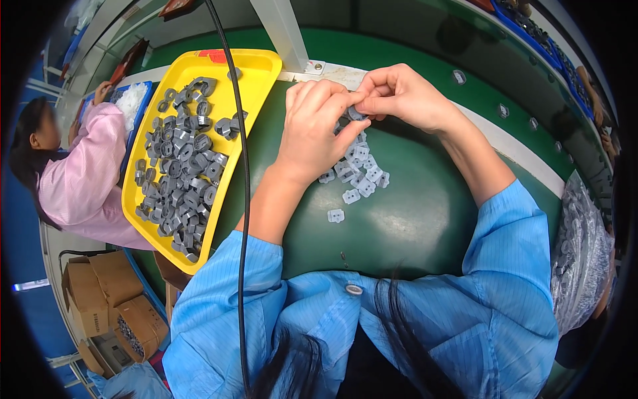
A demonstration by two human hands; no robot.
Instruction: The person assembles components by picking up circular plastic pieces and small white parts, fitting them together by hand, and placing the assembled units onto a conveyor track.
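Note:
My left hand (318, 123) and my right hand (407, 98) meet over the green table, fingertips pinched around a small dark grey round plastic part (357, 115). The fingers cover much of it. Just below them lies a loose heap of small pale grey plastic plates (362, 174), each with small holes. One such plate (335, 215) lies apart, nearer to me. Left of my left hand stands a yellow tray (260, 63), with many dark grey ring-shaped plastic parts (189, 156) piled in it.
A black cable (243, 199) hangs across the tray's right side. Past a metal ledge, a green belt (482, 93) carries several small pieces. A clear plastic bag (579, 256) of parts stands at right. Cardboard boxes (100, 286) and a person in pink (90, 179) are at left.

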